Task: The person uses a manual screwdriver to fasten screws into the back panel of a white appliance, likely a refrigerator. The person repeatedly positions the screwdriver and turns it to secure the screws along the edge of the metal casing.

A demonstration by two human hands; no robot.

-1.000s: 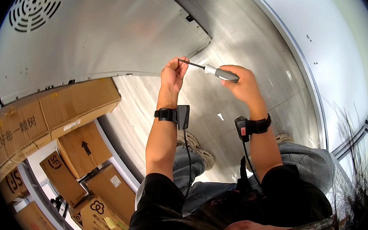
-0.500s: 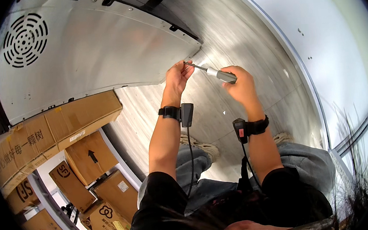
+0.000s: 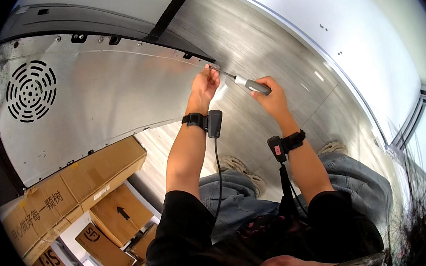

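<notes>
Screwdriver (image 3: pixel 257 86) just above centre of frame, handle held in right grip (image 3: pixel 274 98), shaft slanting toward upper left. Left grip (image 3: pixel 204 86) narrow, at shaft's tip; exact hold impossible to tell. Outward: slotted metal panel (image 3: pixel 115 93), upper left; cardboard boxes (image 3: pixel 109 222), lower left; pale floor (image 3: pixel 261 44), upper centre.

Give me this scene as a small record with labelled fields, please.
Right hand: grips the screwdriver by its handle
Left hand: at the tip of the screwdriver's shaft; exact grip unclear
Left side: grey metal panel with a round slotted vent
Lower left: cardboard boxes
Wrists: a black device strapped to each
</notes>
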